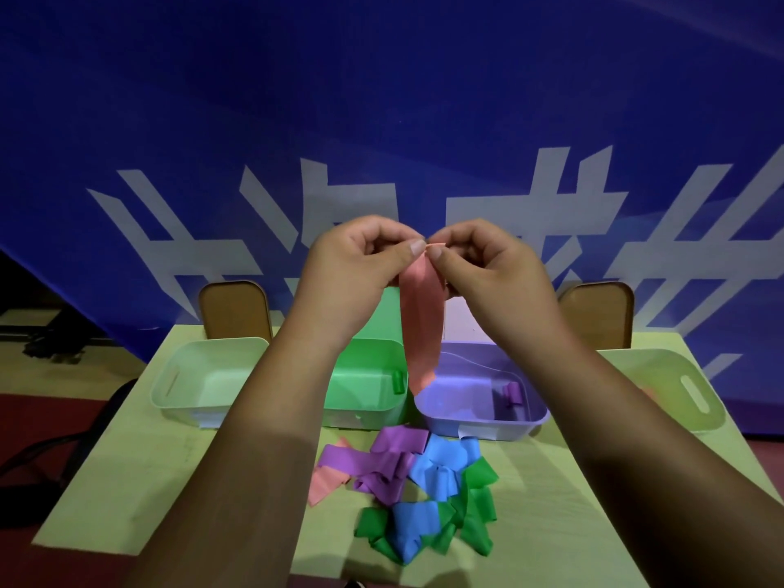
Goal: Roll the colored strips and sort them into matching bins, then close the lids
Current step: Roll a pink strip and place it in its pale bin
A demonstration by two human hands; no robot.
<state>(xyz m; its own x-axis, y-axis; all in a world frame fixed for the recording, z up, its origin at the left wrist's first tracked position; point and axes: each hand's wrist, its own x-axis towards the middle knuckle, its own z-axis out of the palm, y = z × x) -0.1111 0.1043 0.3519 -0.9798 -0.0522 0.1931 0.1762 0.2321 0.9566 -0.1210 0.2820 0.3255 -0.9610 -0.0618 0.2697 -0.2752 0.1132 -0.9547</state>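
A pink strip point(420, 328) hangs down from both hands, held up above the bins. My left hand point(360, 265) and my right hand point(488, 269) pinch its top edge side by side. Below stand a pale bin point(178, 375), a green bin point(365, 407) with a green roll point(397, 381) inside, a purple bin point(479, 426) with a purple roll point(513, 394), and a yellowish bin point(679, 396). A pile of loose strips point(407, 490) in purple, blue, green and pink lies on the table in front of the bins.
The bins stand in a row across the yellow-green table point(127, 481). Two brown lids point(235, 309) point(598, 314) stand upright behind the outer bins. A blue banner with white marks fills the background. Dark floor shows past the table's left edge.
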